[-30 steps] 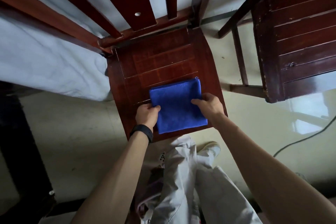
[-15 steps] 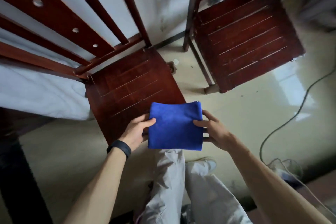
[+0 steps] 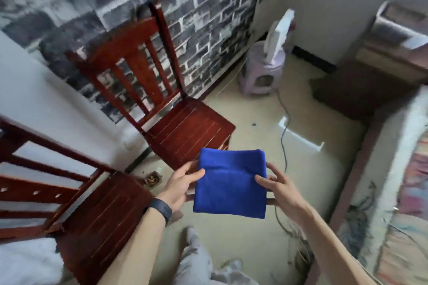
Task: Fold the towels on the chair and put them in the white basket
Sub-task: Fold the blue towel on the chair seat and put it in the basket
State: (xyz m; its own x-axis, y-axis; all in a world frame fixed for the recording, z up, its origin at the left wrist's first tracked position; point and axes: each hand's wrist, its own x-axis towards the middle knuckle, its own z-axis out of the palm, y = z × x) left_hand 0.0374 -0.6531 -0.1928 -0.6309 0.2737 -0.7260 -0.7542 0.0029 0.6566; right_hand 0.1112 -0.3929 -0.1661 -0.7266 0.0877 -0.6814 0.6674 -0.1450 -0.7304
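A folded blue towel (image 3: 230, 181) hangs in the air between my hands, over the floor in front of the second chair. My left hand (image 3: 181, 184) pinches its left edge, thumb on top. My right hand (image 3: 276, 186) pinches its right edge the same way. The dark red wooden chair (image 3: 102, 217) it came from stands at the lower left with a bare seat. No white basket shows in this view.
A second red wooden chair (image 3: 187, 133) stands against the brick-patterned wall. A lilac plastic stool (image 3: 261, 76) with a white object on it sits near the corner. A cable (image 3: 283, 136) runs across the glossy floor. A bed edge (image 3: 391, 169) lies at the right.
The towel has been lifted off the chair seat and carried to the right, held by both hands. My view has swung right and up, so the room's corner and the stool now show.
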